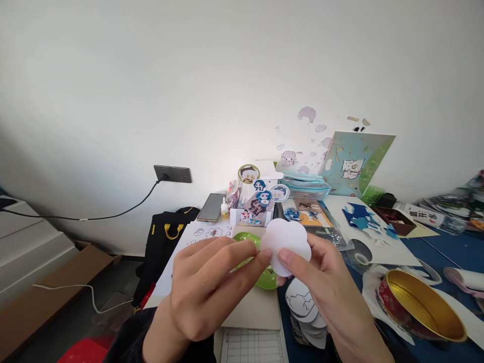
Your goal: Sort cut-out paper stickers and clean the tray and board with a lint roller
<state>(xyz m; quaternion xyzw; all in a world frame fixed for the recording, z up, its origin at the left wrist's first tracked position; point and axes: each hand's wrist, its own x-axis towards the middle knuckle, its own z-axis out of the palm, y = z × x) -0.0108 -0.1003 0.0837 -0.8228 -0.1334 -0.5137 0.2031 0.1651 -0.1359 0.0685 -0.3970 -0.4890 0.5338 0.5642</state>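
Observation:
A white scallop-edged paper cutout [289, 239] is held up in front of me. My right hand [321, 277] grips its lower right part, thumb on the near face and fingers behind. At the cutout's left edge, the thumb and index fingertip of my left hand [215, 282] are pinched together, with the thumb over the rim. Behind the hands lies a round green dish [268, 282], partly hidden by them. A stack of white cutouts [306, 307], the top one bearing black crack-like lines, stands below the held cutout, beside my right wrist.
A gold-lined red tin [427, 302] stands at the right. Behind are a phone [212, 207], a small glue bottle [224, 208], a sticker-covered box [260, 196] and blue-edged pouches [304, 186]. A painted board [359, 161] leans on the wall. Blue paper scraps [366, 219] lie on white paper.

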